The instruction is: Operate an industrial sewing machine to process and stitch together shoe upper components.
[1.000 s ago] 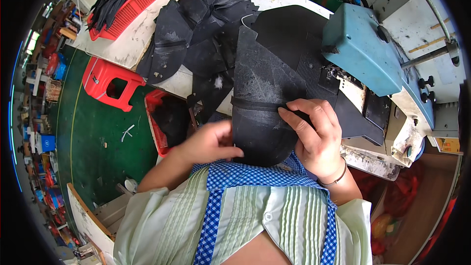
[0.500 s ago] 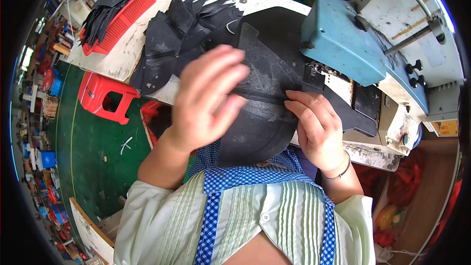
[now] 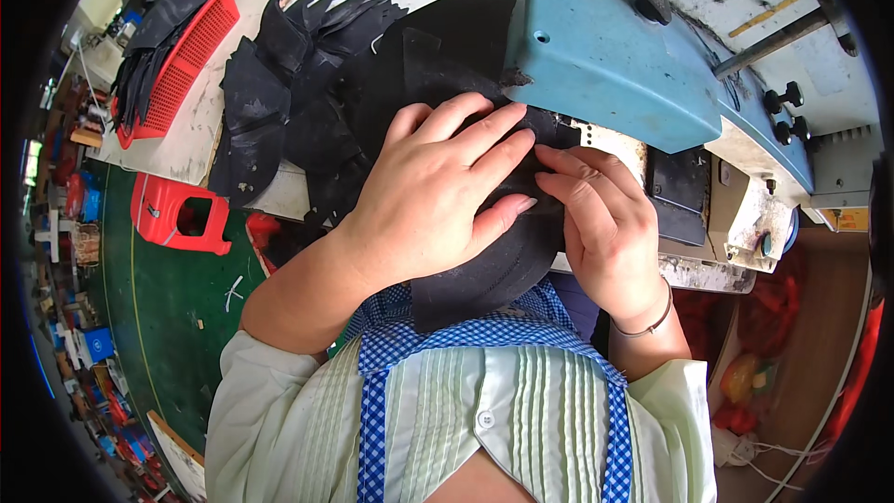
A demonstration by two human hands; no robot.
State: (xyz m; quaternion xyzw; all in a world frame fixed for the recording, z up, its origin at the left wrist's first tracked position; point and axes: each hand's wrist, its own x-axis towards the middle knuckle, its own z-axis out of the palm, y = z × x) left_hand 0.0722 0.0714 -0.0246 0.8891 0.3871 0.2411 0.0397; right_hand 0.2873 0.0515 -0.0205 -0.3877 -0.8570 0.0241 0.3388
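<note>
A large black sheet piece [image 3: 489, 279], looking like leather or rubber, hangs over the near table edge against my apron. My left hand [image 3: 438, 191] lies on it, fingers spread and thumb apart, fingertips close to the blue-covered machine [image 3: 605, 56]. At the piece's right side, my right hand [image 3: 601, 219] has thumb and fingers drawn together on the black material. The machine's front cover and my fingers hide the spot where the material meets the working parts. Another black piece [image 3: 447, 23] lies behind my left hand.
Several black cut pieces [image 3: 279, 84] are heaped on the white table [image 3: 251, 19] to the left. Beyond stands a red basket [image 3: 191, 65] of black strips. A red stool [image 3: 182, 214] is on the green floor. The machine body bounds the right side.
My left hand has come down from above the piece and moved right, onto the material. The right hand stays at the piece's edge. The whole view has shifted somewhat.
</note>
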